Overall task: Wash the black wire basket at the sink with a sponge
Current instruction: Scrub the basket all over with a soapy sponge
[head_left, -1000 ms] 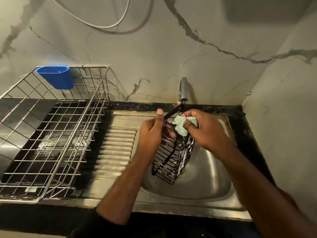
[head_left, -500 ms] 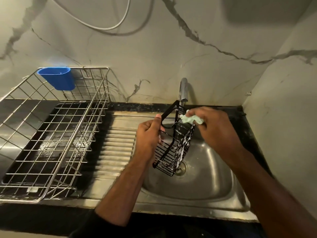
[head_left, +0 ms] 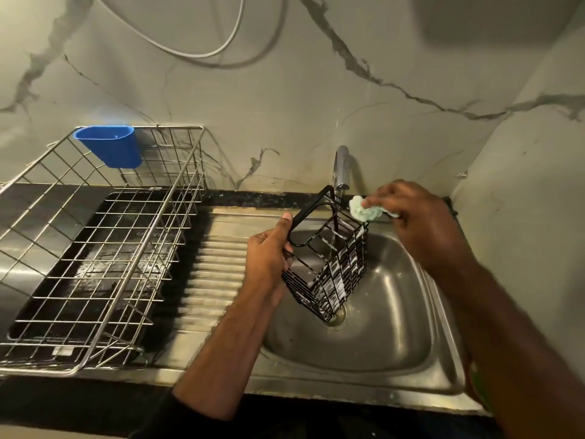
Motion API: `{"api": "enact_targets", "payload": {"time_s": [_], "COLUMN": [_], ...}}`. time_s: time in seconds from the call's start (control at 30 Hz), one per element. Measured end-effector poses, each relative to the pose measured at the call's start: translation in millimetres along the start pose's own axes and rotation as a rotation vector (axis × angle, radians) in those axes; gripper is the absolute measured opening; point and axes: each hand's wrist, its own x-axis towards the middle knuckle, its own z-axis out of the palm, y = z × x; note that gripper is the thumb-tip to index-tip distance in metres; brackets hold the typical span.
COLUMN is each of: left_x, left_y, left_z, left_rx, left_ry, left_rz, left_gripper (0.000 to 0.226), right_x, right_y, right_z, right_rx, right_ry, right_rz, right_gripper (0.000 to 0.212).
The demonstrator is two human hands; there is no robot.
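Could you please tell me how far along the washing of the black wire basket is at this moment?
Done: white suds coat the lower wires of the basket. In hand: the left hand grips it over the sink, under the tap; the right hand pinches the sponge at its top rim. Left: rinsing the suds off and moving it to the drying rack.

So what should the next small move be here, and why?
Probably bring the sponge in the right hand back down onto the black wire basket. The sponge sits at the top rim, while the left hand holds the basket over the sink, foam showing on its wires.
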Motion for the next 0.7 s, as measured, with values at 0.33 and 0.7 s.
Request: {"api": "enact_targets", "payload": {"time_s": [0.33,0.7], "left_x": [3,2], "left_y": [-3,-4], "left_z": [2,-3], "left_rx": [-0.076,-0.051], "left_ry": [-0.007,-0.075], "left_rz": [-0.021,0.024], "left_gripper": [0.044,0.050], "right_x": [-12,6], "right_y": [-38,6], "right_z": [12,9], "right_rx": [-0.053,0.142], "right_ry": [-0.198,-0.075], "right_rz": [-0.259,0.409], "right_gripper": [0.052,0.025]}}
